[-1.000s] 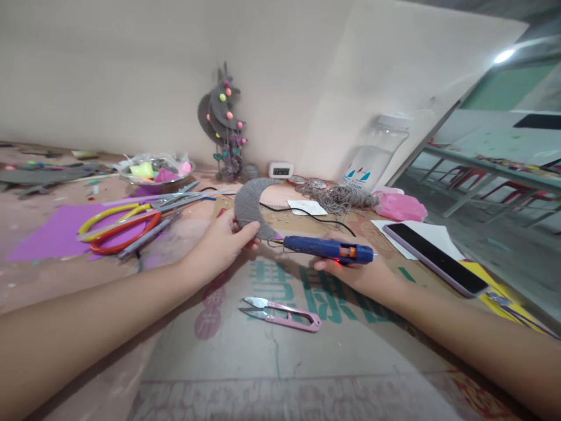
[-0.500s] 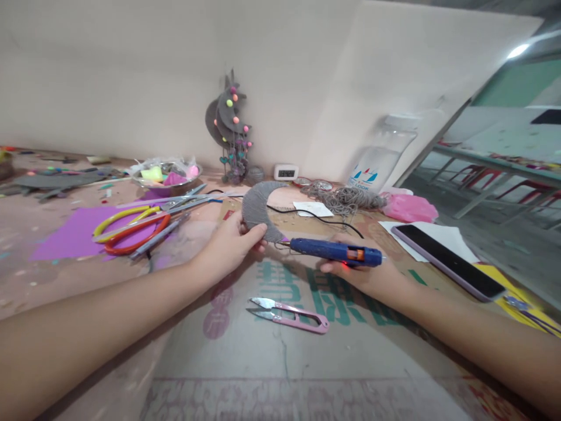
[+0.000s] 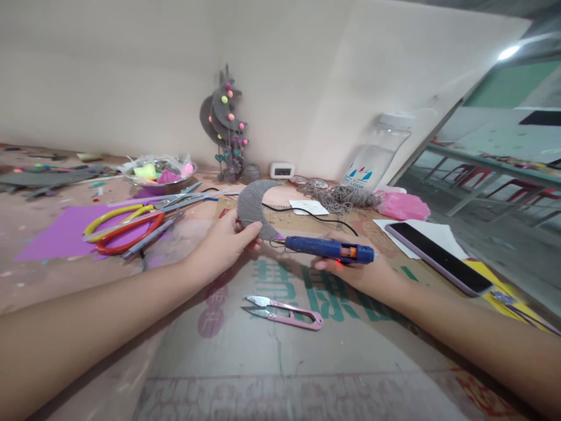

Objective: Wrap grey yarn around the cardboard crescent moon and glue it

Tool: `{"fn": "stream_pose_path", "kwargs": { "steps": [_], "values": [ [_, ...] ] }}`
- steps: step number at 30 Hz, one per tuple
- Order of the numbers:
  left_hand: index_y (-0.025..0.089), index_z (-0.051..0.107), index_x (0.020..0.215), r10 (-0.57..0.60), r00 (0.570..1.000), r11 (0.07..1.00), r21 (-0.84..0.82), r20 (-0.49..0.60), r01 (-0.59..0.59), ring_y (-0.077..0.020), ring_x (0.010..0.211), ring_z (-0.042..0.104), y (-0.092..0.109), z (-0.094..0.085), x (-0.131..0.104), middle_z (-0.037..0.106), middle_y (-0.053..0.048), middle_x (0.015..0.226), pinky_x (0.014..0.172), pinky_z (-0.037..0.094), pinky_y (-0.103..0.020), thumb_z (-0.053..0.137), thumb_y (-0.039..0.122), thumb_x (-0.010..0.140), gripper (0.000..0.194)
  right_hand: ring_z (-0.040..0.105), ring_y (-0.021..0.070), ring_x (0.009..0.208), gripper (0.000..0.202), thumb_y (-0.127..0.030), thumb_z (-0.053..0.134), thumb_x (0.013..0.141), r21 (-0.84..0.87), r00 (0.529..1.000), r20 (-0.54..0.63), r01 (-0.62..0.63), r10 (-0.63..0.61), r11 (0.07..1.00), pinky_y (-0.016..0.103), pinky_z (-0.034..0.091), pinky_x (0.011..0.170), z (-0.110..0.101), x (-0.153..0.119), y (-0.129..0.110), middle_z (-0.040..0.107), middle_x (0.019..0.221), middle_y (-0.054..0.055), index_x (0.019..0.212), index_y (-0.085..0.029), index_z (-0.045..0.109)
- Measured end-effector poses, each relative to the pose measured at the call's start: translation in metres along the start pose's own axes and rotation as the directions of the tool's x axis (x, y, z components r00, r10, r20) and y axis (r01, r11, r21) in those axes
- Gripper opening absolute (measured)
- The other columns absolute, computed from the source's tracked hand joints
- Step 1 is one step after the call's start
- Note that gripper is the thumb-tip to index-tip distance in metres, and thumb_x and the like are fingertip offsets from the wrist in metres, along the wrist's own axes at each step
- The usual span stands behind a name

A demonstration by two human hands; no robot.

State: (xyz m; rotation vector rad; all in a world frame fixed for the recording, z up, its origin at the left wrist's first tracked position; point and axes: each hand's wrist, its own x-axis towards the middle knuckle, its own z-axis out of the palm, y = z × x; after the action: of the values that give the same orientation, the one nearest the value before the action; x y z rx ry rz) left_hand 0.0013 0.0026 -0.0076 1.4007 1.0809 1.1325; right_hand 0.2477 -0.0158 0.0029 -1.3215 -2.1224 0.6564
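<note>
While the left hand (image 3: 236, 237) pinches a gray yarn-wrapped crescent (image 3: 252, 204) between thumb and fingers, the right hand (image 3: 350, 257) grips a blue glue gun (image 3: 326, 249), nozzle at the crescent's lower tip; actual contact unclear. Crescent is held up over the back part of a printed cardboard sheet (image 3: 219, 362) on the desk (image 3: 26, 286), open side facing right. Red light on the gun. Black cord (image 3: 307, 213) behind it, white card (image 3: 309, 206) beside the cord. Pink snips (image 3: 284, 313) lie on the cardboard, nearer the camera than both hands, blades pointing left. Along desk's back edge, left to right: metal bowl (image 3: 160, 187) with colored pieces, gray crescent ornament (image 3: 225, 117) with pompoms, white timer (image 3: 281, 170), tangled gray yarn (image 3: 346, 197), clear bottle (image 3: 372, 155). Toward left edge: yellow- and red-handled scissors (image 3: 127, 225), partly over purple sheet (image 3: 52, 234). Near right edge: phone (image 3: 438, 257), partly on white paper (image 3: 451, 241), pink plastic bag (image 3: 405, 206) behind.
</note>
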Motion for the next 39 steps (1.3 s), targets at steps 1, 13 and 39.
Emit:
{"fn": "stream_pose_path", "kwargs": {
  "steps": [1,13,39],
  "values": [
    [0.015,0.051,0.088,0.004,1.000,1.000,0.006,-0.005,-0.004,-0.0102,0.054,0.057,0.000,0.000,0.000,0.059,0.003,0.063,0.054,0.046,-0.022,0.059,0.033,0.078,0.021,0.057,0.0152,0.059,0.024,-0.045,0.067,0.071,-0.010,1.000,-0.008,0.000,0.000,1.000,0.027,0.044,0.053,0.000,0.000,0.000,0.062,0.065,-0.001,0.073,-0.022,0.058],
    [0.016,0.051,0.086,0.002,1.000,0.999,0.050,-0.003,-0.002,-0.0091,0.053,0.056,0.002,0.000,-0.002,0.058,0.003,0.064,0.052,0.045,-0.020,0.059,0.034,0.079,0.021,0.052,0.0127,0.057,0.026,-0.046,0.066,0.072,-0.034,1.000,-0.013,0.004,-0.004,0.999,0.024,0.040,0.052,0.001,0.000,-0.002,0.056,0.062,-0.003,0.072,-0.021,0.057],
    [0.016,0.051,0.086,0.006,1.000,0.998,0.064,-0.003,-0.005,-0.0092,0.054,0.056,0.003,-0.001,-0.002,0.058,0.003,0.063,0.052,0.046,-0.020,0.059,0.033,0.079,0.020,0.054,0.0141,0.058,0.028,-0.049,0.063,0.073,-0.086,0.997,-0.082,-0.018,0.011,0.996,0.025,0.042,0.053,-0.001,-0.001,0.004,0.054,0.062,-0.002,0.070,-0.022,0.055]
  ]
}}
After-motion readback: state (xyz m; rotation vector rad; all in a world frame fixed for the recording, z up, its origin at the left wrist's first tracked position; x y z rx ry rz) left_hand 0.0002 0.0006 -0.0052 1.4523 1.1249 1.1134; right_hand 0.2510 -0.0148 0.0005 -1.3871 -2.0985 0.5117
